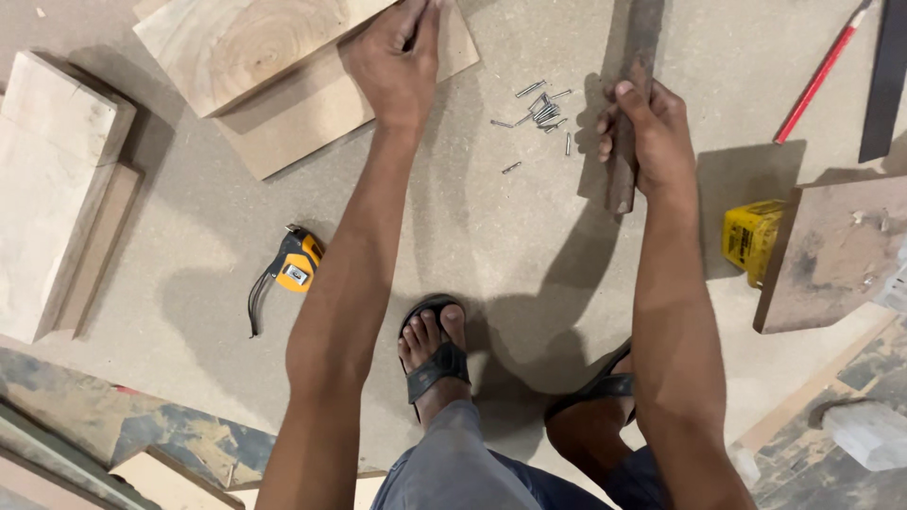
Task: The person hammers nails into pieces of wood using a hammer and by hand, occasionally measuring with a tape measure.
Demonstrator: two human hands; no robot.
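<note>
So the woodwork here looks barely underway, going by how things lie. The two stacked boards, the round-grain board (248,42) on top of the plain board (312,109), sit on the floor sheet (472,236), and I can't spot a single nail driven into them. The pile of nails (540,109) is loose on the floor between the two hands, just right of the boards. So lining up seems to be it so far, and the fastening all looks left to do.

Hands: the left hand (397,61) is pressed down on the right edge of the boards, fingers curled at the edge, maybe pinching something small, can't tell. The right hand (652,137) is wrapped tight round a dark flat bar (631,104), held roughly upright just right of the nails.

Yellow tape measure (295,266) lies near the left forearm, untouched. A red pencil (820,76) and a yellow box (751,236) are off to the right.
</note>
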